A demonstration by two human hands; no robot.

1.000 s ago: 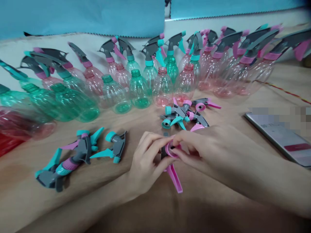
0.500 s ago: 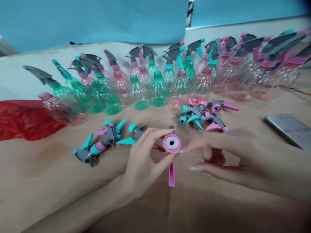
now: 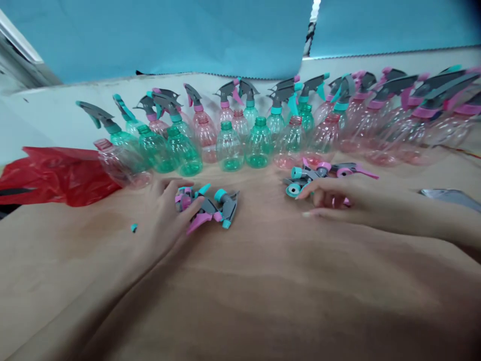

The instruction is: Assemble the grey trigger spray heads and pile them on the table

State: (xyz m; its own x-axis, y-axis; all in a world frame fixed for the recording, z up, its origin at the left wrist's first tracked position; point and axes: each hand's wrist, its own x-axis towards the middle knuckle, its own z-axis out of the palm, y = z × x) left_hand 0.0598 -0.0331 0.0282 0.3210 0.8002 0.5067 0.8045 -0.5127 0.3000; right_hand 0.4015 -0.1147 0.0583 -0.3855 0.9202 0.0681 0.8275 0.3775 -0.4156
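At the left pile, my left hand has its thumb and fingers around a grey trigger spray head with pink parts, which rests low among others. Beside it lies a grey spray head with turquoise collar and nozzle. My right hand reaches over the right pile, thumb and index finger apart, other fingers curled. Its fingertips are close to a turquoise-collared spray head. A pink-triggered spray head lies just behind that hand. Part of the right pile is hidden by my fingers.
Open-necked green bottles and pink bottles stand in a row, with several capped spray bottles behind. A red plastic bag lies left, a phone right. A small turquoise piece sits near my left wrist.
My left hand has carried the pink-collared spray head left, down to the left pile. My right hand has moved up to the right pile. The view has shifted somewhat.
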